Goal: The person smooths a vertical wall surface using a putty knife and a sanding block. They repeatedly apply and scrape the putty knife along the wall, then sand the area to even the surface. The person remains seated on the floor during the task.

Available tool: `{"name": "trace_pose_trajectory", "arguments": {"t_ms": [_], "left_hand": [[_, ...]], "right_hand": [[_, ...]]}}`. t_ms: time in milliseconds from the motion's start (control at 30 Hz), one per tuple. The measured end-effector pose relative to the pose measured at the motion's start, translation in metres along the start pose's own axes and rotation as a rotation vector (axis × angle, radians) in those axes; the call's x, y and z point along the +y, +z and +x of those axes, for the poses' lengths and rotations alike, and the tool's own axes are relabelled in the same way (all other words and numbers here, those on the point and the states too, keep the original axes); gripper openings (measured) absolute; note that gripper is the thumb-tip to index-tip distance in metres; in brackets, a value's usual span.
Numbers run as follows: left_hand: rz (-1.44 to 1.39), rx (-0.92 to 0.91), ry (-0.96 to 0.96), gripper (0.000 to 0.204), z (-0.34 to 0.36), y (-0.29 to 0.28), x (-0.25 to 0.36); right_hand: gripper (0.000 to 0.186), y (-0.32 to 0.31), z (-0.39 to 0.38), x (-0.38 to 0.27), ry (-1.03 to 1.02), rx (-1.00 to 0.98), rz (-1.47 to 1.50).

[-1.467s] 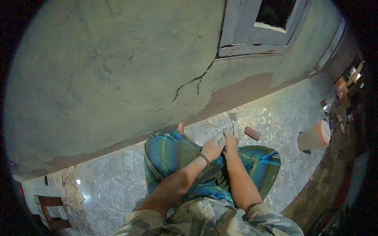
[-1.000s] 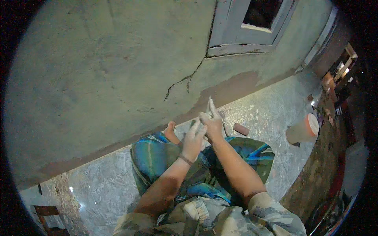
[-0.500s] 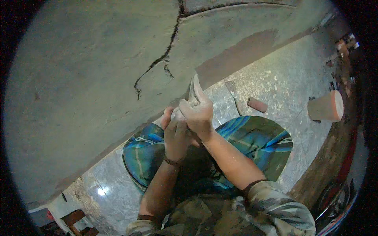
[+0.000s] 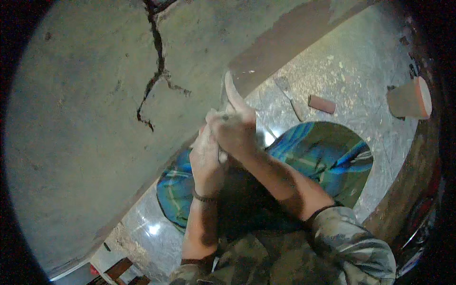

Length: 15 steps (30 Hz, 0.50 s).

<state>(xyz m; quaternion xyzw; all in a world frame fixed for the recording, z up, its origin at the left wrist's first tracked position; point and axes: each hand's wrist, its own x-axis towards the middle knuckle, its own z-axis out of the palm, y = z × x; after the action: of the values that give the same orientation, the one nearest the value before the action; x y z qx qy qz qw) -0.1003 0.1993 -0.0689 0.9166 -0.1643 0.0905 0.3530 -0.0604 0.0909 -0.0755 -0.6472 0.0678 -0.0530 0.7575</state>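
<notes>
My right hand (image 4: 233,126) is closed beside the wall, its index finger stretched up along a thin, grey, flat piece (image 4: 223,97) that looks like a blade. Most of that piece is hidden by the fingers. Just below and to the left, my left hand (image 4: 205,159) is closed and touches the right hand. What it holds, if anything, is hidden. Pale dust or paste coats both hands. In front of them rises a grey plastered wall (image 4: 90,109) with a dark, branching crack (image 4: 156,66) and a smooth brownish patch (image 4: 285,40).
On the dusty, speckled floor (image 4: 351,90) lie a flat scraper with a handle (image 4: 289,99) and a reddish-brown cylinder (image 4: 321,104). A pale bucket with an orange rim (image 4: 409,99) stands farther right. My crossed legs lie under a blue-green checked cloth (image 4: 323,152).
The view has shifted, so the crack sits farther left and the floor things farther right. My left hand has turned and closed, covering the pale palm that showed before. The right hand stays against it.
</notes>
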Motion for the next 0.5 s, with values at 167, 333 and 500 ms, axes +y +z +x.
{"name": "trace_pose_trajectory", "arguments": {"t_ms": [167, 333, 500], "left_hand": [[-0.053, -0.002, -0.109, 0.039, -0.008, 0.000, -0.002], [0.188, -0.001, 0.096, 0.038, -0.009, -0.003, -0.003], [-0.049, -0.026, -0.020, 0.039, 0.014, 0.006, 0.003]], "right_hand": [[0.083, 0.000, 0.009, 0.010, -0.295, 0.074, -0.302], [0.083, 0.002, 0.015, 0.011, -0.269, 0.122, -0.235], [0.080, -0.013, 0.021, 0.003, -0.297, 0.173, -0.069]]}}
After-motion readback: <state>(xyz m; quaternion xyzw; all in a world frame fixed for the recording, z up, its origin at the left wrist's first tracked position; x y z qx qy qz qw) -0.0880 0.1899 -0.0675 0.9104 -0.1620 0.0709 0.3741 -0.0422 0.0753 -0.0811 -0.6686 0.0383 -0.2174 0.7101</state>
